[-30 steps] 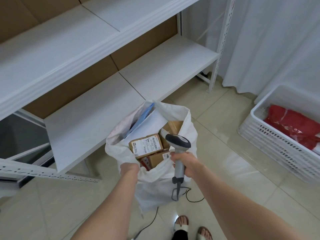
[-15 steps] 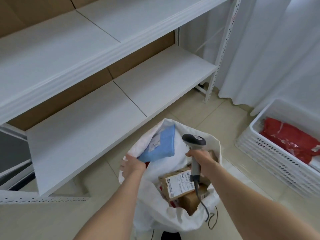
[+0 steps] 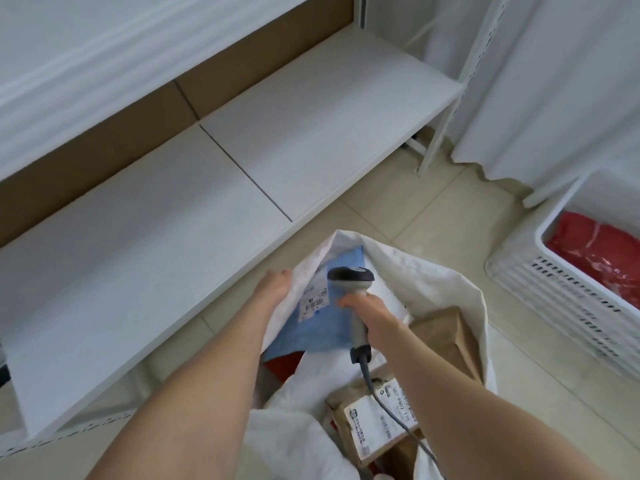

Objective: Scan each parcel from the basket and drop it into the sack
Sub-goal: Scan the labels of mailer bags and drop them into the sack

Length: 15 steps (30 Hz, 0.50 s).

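The white sack (image 3: 446, 285) stands open on the floor in front of me. My left hand (image 3: 273, 284) holds its left rim, fingers curled over the fabric edge. My right hand (image 3: 370, 313) grips the grey handheld scanner (image 3: 351, 282), whose head is over the sack's mouth. Inside lie a blue parcel (image 3: 322, 327) with a white barcode label, brown cardboard boxes (image 3: 446, 337) and a labelled box (image 3: 377, 424) near my right forearm. The white basket (image 3: 568, 299) at the right holds a red parcel (image 3: 602, 251).
A low white shelf board (image 3: 214, 188) runs along the left, just beyond the sack, with another shelf above it. A white upright post (image 3: 440, 119) and a white curtain (image 3: 554, 81) stand behind. Beige floor tiles (image 3: 415, 209) lie between sack and basket.
The view has closed in on the sack. My left hand slid further up along the sack's left rim, and the scanner moved over the blue parcel.
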Each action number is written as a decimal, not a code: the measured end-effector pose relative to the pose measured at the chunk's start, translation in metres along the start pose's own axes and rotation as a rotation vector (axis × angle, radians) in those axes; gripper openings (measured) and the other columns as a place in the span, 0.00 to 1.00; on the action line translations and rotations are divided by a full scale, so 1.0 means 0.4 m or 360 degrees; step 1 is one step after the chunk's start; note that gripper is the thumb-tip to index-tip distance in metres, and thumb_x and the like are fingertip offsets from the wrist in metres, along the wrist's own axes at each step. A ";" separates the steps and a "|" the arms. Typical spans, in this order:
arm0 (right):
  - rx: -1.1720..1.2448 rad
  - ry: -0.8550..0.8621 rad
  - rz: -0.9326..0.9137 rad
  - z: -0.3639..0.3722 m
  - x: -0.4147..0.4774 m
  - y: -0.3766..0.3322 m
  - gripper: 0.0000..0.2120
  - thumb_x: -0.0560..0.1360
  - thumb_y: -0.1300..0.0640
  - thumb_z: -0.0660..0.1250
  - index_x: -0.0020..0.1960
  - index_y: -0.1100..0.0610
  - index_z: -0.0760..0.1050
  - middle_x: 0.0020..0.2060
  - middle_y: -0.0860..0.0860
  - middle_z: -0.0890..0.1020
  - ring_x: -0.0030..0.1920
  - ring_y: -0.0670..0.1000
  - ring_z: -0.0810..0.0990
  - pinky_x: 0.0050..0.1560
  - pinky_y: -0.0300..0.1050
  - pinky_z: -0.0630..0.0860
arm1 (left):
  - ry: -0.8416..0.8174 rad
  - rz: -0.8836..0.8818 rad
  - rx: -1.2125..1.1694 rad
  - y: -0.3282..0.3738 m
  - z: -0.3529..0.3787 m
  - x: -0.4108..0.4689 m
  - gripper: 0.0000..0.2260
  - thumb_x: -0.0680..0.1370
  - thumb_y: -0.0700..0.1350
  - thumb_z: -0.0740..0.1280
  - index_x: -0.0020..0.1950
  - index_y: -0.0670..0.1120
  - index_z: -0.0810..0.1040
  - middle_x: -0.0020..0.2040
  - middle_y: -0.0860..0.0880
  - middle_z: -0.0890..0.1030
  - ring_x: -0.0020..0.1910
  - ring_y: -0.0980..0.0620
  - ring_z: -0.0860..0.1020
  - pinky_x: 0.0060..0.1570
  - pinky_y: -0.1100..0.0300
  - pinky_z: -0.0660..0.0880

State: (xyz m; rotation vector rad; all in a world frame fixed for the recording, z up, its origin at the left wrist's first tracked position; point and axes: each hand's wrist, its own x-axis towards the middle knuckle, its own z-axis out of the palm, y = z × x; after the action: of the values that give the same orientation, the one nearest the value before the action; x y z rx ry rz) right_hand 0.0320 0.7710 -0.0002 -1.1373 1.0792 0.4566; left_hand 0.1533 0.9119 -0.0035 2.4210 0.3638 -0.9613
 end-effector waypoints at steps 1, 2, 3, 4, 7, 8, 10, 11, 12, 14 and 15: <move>0.0012 -0.0013 0.0041 0.006 0.016 0.010 0.08 0.72 0.62 0.68 0.50 0.62 0.75 0.45 0.60 0.78 0.44 0.58 0.78 0.43 0.48 0.74 | -0.0109 -0.0002 -0.0073 0.010 0.010 0.011 0.21 0.83 0.49 0.54 0.69 0.36 0.70 0.67 0.39 0.73 0.66 0.40 0.71 0.62 0.53 0.70; 0.0038 -0.0020 0.0073 0.013 0.031 0.018 0.08 0.72 0.62 0.68 0.50 0.62 0.75 0.46 0.60 0.78 0.45 0.58 0.78 0.43 0.48 0.74 | -0.0178 0.0008 -0.0118 0.011 0.027 0.028 0.20 0.82 0.50 0.57 0.68 0.37 0.71 0.65 0.40 0.75 0.64 0.41 0.73 0.60 0.53 0.72; 0.0069 -0.0024 0.0101 0.021 0.040 0.023 0.07 0.72 0.63 0.68 0.49 0.62 0.75 0.46 0.60 0.77 0.44 0.58 0.77 0.42 0.47 0.74 | -0.0221 0.0002 -0.0118 0.016 0.046 0.030 0.20 0.81 0.51 0.60 0.65 0.39 0.74 0.61 0.43 0.77 0.60 0.43 0.76 0.55 0.53 0.75; 0.0094 -0.0029 0.0130 0.030 0.053 0.030 0.07 0.72 0.63 0.69 0.49 0.61 0.74 0.45 0.59 0.77 0.44 0.57 0.77 0.41 0.46 0.74 | -0.0218 0.0008 -0.0111 0.012 0.071 0.039 0.18 0.78 0.52 0.64 0.60 0.40 0.77 0.55 0.44 0.80 0.55 0.45 0.79 0.49 0.54 0.77; 0.0136 -0.0054 0.0198 0.056 0.073 0.045 0.11 0.70 0.62 0.70 0.52 0.62 0.75 0.45 0.59 0.77 0.45 0.57 0.76 0.43 0.47 0.73 | -0.0170 -0.0038 -0.0321 0.023 0.103 0.033 0.12 0.71 0.47 0.70 0.47 0.38 0.81 0.42 0.43 0.82 0.43 0.47 0.80 0.43 0.57 0.75; 0.0145 -0.0043 0.0216 0.063 0.076 0.046 0.12 0.71 0.62 0.70 0.53 0.62 0.75 0.45 0.59 0.77 0.44 0.57 0.77 0.43 0.47 0.73 | -0.0158 0.0001 -0.0474 0.037 0.091 0.033 0.08 0.69 0.44 0.70 0.42 0.39 0.80 0.39 0.43 0.79 0.40 0.48 0.78 0.41 0.58 0.72; 0.0142 -0.0005 0.0236 0.067 0.076 0.046 0.10 0.72 0.62 0.69 0.53 0.62 0.75 0.44 0.58 0.78 0.42 0.55 0.77 0.42 0.46 0.74 | -0.0080 0.0052 -0.0710 0.077 0.026 0.022 0.03 0.67 0.39 0.66 0.34 0.42 0.74 0.33 0.43 0.72 0.34 0.49 0.71 0.35 0.58 0.66; 0.0150 0.0008 0.0224 0.065 0.076 0.045 0.10 0.72 0.63 0.69 0.53 0.62 0.74 0.43 0.58 0.79 0.42 0.54 0.78 0.41 0.45 0.75 | -0.0016 0.0065 -0.0789 0.093 -0.014 0.016 0.06 0.68 0.37 0.63 0.31 0.44 0.69 0.31 0.45 0.69 0.31 0.49 0.68 0.33 0.59 0.63; 0.0178 0.0021 0.0209 0.064 0.071 0.040 0.09 0.73 0.63 0.69 0.52 0.62 0.74 0.43 0.57 0.80 0.41 0.54 0.78 0.39 0.44 0.75 | 0.0055 0.0081 -0.0815 0.101 -0.048 0.013 0.10 0.69 0.34 0.61 0.30 0.44 0.64 0.30 0.46 0.66 0.29 0.49 0.64 0.31 0.61 0.60; 0.0224 0.0011 0.0178 0.062 0.049 0.023 0.07 0.74 0.64 0.68 0.51 0.62 0.74 0.43 0.58 0.80 0.40 0.54 0.79 0.35 0.43 0.74 | 0.0081 0.0093 -0.0689 0.115 -0.086 -0.005 0.13 0.71 0.31 0.59 0.30 0.44 0.62 0.30 0.47 0.65 0.29 0.51 0.62 0.29 0.61 0.58; 0.0231 -0.0002 0.0161 0.059 0.037 0.016 0.08 0.74 0.64 0.68 0.52 0.63 0.74 0.44 0.59 0.81 0.40 0.55 0.79 0.36 0.44 0.74 | 0.0041 0.0099 -0.0551 0.120 -0.084 -0.015 0.12 0.73 0.31 0.58 0.32 0.43 0.65 0.32 0.46 0.67 0.30 0.50 0.65 0.30 0.60 0.60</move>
State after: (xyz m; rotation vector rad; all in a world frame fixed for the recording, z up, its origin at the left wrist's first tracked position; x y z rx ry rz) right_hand 0.0444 0.7916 -0.0158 -0.9577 1.1537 0.4509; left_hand 0.1880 0.8900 0.0386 2.1185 0.4236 -0.7695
